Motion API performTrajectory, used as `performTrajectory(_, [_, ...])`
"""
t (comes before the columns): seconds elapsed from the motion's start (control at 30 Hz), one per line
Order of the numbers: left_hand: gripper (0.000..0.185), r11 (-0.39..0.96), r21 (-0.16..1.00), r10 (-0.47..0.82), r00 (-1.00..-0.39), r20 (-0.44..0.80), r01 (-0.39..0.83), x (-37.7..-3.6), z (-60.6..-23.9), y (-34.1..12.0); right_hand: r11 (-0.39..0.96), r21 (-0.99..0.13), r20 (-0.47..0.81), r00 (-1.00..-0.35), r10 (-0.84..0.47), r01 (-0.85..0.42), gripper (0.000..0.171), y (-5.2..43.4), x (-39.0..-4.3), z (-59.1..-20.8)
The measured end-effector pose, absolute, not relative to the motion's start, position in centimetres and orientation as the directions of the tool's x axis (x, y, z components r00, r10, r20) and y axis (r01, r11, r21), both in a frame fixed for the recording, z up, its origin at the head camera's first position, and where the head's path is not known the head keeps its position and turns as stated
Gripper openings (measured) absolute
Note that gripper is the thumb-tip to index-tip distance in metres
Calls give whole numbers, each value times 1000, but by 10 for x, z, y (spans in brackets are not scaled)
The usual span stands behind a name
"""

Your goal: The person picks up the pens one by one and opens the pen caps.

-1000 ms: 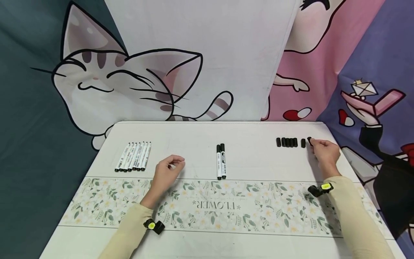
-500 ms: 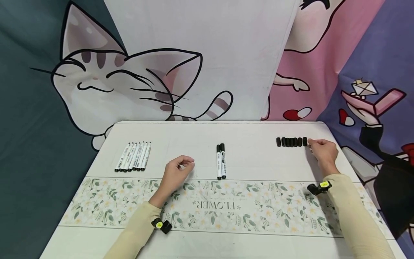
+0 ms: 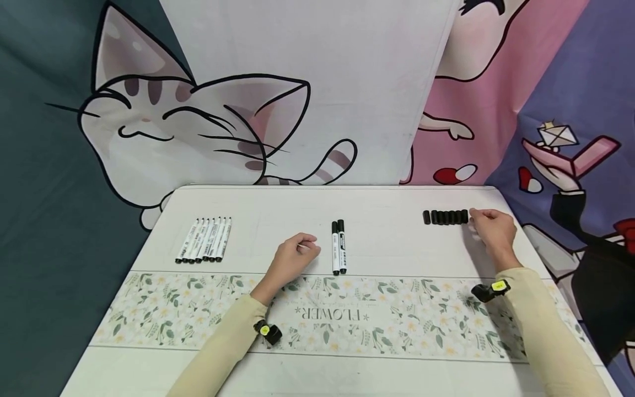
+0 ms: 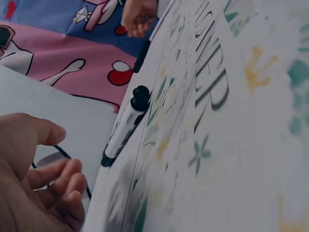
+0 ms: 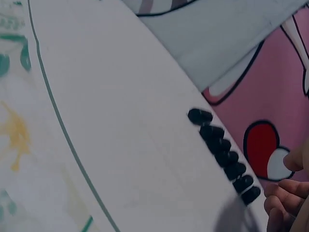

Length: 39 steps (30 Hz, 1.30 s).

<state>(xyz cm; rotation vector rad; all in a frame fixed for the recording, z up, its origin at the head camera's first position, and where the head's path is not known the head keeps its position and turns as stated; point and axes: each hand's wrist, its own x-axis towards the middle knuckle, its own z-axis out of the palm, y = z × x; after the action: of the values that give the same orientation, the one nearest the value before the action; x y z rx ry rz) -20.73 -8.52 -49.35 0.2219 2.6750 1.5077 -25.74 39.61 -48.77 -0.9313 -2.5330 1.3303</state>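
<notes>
White worktop (image 3: 377,242): 2 capped markers (image 3: 339,248) are laid mid-worktop, long axis near-to-far, just right of the left hand (image 3: 294,259), whose fingers are loosely curled, holding nothing. The right hand (image 3: 491,230), fingers curled and empty, is touching the row of black caps (image 3: 445,217) at far right.

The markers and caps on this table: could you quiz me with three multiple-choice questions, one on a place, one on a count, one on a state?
1. Where does the row of black caps lie?
A. far right of the table
B. far left
C. on the floral strip

2. How many capped markers lie mid-table?
A. two
B. five
C. none

3. What does the left hand hold?
A. a marker
B. nothing
C. a cap

Answers: 1 A, the caps lie beside the right hand. 2 A, a pair lies side by side. 3 B, its loosely curled fingers are empty.
</notes>
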Motion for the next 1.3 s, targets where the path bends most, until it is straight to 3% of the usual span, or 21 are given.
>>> performTrajectory(0.17, [42, 545, 836, 164, -986, -23, 71, -211, -496, -71, 459, -799, -92, -834, 544, 388, 46, 377, -250, -468])
performTrajectory(0.43, [43, 587, 808, 145, -989, -38, 55, -218, -499, -55, 505, -833, 33, -889, 456, 228, 50, 343, -235, -443])
performTrajectory(0.8, [46, 611, 790, 169, -983, -74, 45, -224, -504, -44, 594, -804, 226, -941, 253, -34, 40, 286, -210, -427])
performTrajectory(1.1, [50, 644, 763, 164, -984, -66, 55, -225, -506, -41, 637, -738, 318, -947, 36, -224, 32, 248, -197, -425])
performTrajectory(1.3, [52, 650, 757, 160, -986, -45, 71, -226, -506, -40, 619, -747, 289, -957, -29, -244, 31, 229, -192, -424])
